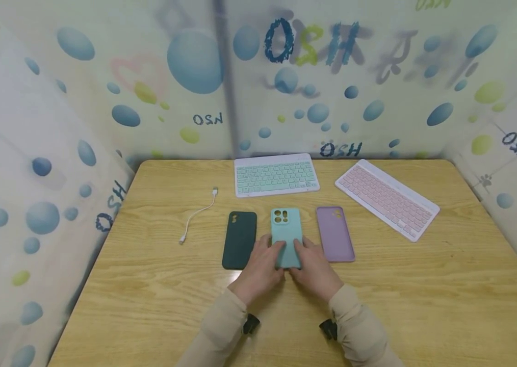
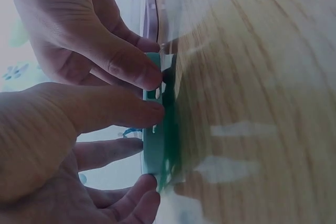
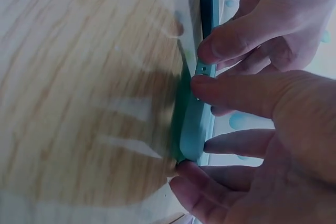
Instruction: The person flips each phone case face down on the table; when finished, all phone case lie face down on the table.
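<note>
A turquoise phone case [image 1: 287,229] lies back side up on the table, its camera cutouts at the far end. My left hand [image 1: 262,265] grips its near left corner, and my right hand [image 1: 315,266] holds the near right corner. In the left wrist view both thumbs press the near edge of the turquoise case [image 2: 153,153], while other fingers touch its sides. The right wrist view shows the same edge of the case [image 3: 193,132] between the hands. To the left lies a dark green phone case [image 1: 240,237]; on the right, a purple phone case [image 1: 335,234].
Behind the cases lies a white keyboard with mint keys [image 1: 277,176]. A pink-keyed keyboard [image 1: 387,199] sits angled at the back right. A short white cable [image 1: 199,211] is on the left of the wooden table [image 1: 148,306]. Patterned walls [image 1: 258,122] border the table.
</note>
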`<action>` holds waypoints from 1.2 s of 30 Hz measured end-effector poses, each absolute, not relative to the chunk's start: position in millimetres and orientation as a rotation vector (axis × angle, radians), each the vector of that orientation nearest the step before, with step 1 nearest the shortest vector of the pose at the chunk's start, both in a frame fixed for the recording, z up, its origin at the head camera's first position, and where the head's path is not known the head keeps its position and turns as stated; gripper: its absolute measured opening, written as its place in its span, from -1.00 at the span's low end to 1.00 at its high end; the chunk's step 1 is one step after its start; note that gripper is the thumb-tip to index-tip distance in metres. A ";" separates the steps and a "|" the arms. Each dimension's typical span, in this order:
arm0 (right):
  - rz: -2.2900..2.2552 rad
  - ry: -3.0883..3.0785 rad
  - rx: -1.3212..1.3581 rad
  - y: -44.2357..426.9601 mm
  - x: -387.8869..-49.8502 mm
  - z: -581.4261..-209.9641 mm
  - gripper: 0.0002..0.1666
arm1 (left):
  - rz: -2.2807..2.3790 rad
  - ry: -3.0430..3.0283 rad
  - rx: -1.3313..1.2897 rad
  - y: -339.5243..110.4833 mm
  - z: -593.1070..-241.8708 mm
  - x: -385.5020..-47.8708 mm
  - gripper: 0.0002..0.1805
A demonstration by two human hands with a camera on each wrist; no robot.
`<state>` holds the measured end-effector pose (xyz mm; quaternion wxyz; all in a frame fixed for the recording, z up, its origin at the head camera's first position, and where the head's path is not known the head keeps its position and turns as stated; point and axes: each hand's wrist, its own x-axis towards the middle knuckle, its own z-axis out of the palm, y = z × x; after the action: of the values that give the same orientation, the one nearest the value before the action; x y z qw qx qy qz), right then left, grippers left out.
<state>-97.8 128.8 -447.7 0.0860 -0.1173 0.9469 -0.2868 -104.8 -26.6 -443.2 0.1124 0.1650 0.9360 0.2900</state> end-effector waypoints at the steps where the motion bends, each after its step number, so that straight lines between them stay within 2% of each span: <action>1: -0.844 2.832 -0.355 129.8 -97.3 -447.6 -0.22 | 0.843 2.748 0.486 -25.2 -443.1 -105.3 -0.37; 16: -0.607 2.967 -0.358 143.1 -92.1 -442.5 -0.29 | 0.755 2.787 0.538 -1.5 -442.0 -108.9 -0.41; 23: -0.809 2.928 -0.321 162.6 -87.0 -434.0 -0.21 | 0.825 2.823 0.581 7.5 -441.4 -105.3 -0.35; 30: -0.823 3.055 -0.271 212.0 -92.0 -416.9 -0.40 | 0.804 2.843 0.653 28.4 -430.1 -109.1 -0.30; 36: -0.818 2.981 -0.187 231.5 -99.2 -424.4 -0.46 | 0.729 2.828 0.688 51.9 -435.0 -109.7 -0.30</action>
<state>-99.2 231.5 -424.4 0.0223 -0.0604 0.9623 -0.2641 -109.7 51.9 -435.0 0.0708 0.2286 0.9402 0.2424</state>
